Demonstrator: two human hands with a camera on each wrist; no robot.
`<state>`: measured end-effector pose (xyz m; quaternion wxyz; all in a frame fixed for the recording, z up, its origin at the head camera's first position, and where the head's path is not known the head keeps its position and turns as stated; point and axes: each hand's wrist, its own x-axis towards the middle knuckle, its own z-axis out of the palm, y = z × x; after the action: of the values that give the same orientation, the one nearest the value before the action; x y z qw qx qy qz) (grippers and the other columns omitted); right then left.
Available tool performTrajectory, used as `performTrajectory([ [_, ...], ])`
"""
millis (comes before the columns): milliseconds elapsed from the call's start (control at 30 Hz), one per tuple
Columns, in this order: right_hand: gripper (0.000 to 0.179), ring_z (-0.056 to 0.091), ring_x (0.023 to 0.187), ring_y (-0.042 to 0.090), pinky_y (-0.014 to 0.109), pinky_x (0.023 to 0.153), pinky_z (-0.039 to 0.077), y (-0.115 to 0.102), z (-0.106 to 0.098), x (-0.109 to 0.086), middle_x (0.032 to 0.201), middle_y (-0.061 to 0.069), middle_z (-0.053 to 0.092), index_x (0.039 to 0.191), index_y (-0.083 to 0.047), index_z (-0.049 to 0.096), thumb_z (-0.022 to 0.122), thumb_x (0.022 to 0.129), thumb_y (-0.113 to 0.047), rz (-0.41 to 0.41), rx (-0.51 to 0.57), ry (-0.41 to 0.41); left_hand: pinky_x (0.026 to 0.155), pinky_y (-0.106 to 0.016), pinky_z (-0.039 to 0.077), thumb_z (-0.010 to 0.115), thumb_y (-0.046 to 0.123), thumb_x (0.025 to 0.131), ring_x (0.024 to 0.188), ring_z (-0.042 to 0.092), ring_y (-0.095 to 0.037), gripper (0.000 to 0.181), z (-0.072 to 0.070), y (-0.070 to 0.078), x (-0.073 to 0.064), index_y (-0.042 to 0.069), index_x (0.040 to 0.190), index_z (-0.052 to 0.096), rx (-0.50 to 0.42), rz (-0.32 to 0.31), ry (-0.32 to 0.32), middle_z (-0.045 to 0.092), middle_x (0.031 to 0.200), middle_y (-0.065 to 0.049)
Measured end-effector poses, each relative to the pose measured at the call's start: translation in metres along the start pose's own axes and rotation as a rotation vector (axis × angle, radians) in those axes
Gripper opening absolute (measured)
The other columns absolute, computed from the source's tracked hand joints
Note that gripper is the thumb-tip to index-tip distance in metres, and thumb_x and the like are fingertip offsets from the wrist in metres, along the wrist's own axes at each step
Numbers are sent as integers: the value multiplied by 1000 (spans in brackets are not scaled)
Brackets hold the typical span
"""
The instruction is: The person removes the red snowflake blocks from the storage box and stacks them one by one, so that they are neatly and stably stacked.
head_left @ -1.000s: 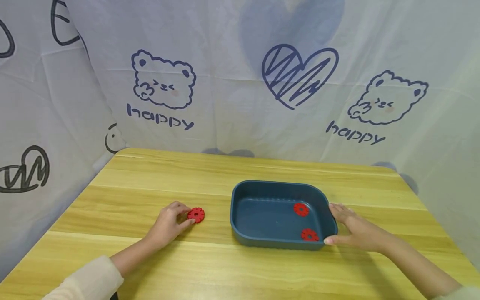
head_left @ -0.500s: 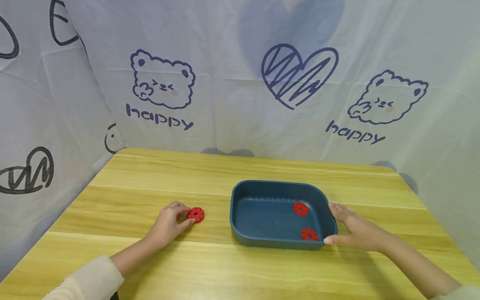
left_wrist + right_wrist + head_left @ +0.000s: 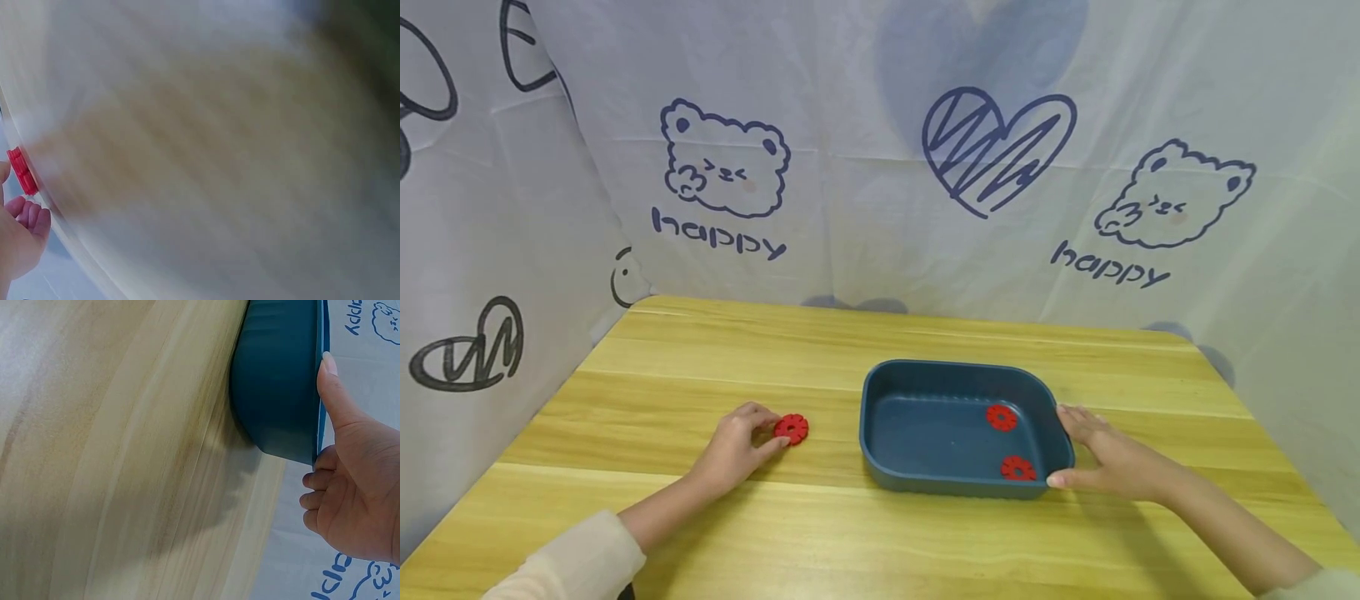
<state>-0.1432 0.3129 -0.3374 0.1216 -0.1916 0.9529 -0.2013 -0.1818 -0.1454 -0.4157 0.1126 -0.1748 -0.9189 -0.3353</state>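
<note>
head view: by the person's left hand [image 3: 735,450], a red, round, notched disc with a hole in its middle [image 3: 802,428] is pinched between thumb and fingers, at the pale yellow wood-grain table [image 3: 835,533], to the left of a dark blue, rounded rectangular open box [image 3: 955,487] and apart from it; whether the disc touches the wood cannot be told. the right end of the box is grasped by the right hand [image 3: 1112,462], the thumb being set at the near corner of the rim and the fingers placed along the right side. inside the box, toward that end, two more red notched discs are contained: a far disc [image 3: 992,419] and a near disc [image 3: 1009,470], the latter close by the front wall. in the left wrist view, the pinched disc is seen nearly edge-on, much of the frame being blurred. a cream sleeve [image 3: 580,558] is worn on the left arm. behind the table, a white cloth [image 3: 865,208] is printed with blue bears, hearts and "happy".
</note>
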Motion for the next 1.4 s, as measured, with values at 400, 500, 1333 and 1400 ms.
performTrajectory([
  [400,101,16,129,59,71,98,22,-3,-3,1,144,37,21,140,15,23,67,77,-50,16,3,-14,78,-42,54,70,11,81,87,61,-29,27,-17,11,15,-7,102,66,-74,64,111,64,97,-18],
  [500,101,17,130,59,70,99,23,-2,-3,0,144,37,21,140,15,23,67,77,-51,14,-3,-9,78,-42,54,70,12,81,88,62,-30,27,-22,18,21,-4,103,66,-98,90,136,65,99,-16],
  [1333,100,19,130,57,68,99,26,-1,2,0,144,36,24,139,14,26,68,76,-51,3,-38,14,78,-35,55,74,9,78,90,62,-22,27,-10,90,49,0,103,68,-354,241,150,68,98,-12],
  [1400,100,20,130,57,68,99,26,-1,2,0,144,36,24,139,14,27,68,76,-51,1,-47,18,78,-34,55,74,10,78,90,62,-21,27,-7,93,50,0,102,68,-363,249,142,67,97,-11],
])
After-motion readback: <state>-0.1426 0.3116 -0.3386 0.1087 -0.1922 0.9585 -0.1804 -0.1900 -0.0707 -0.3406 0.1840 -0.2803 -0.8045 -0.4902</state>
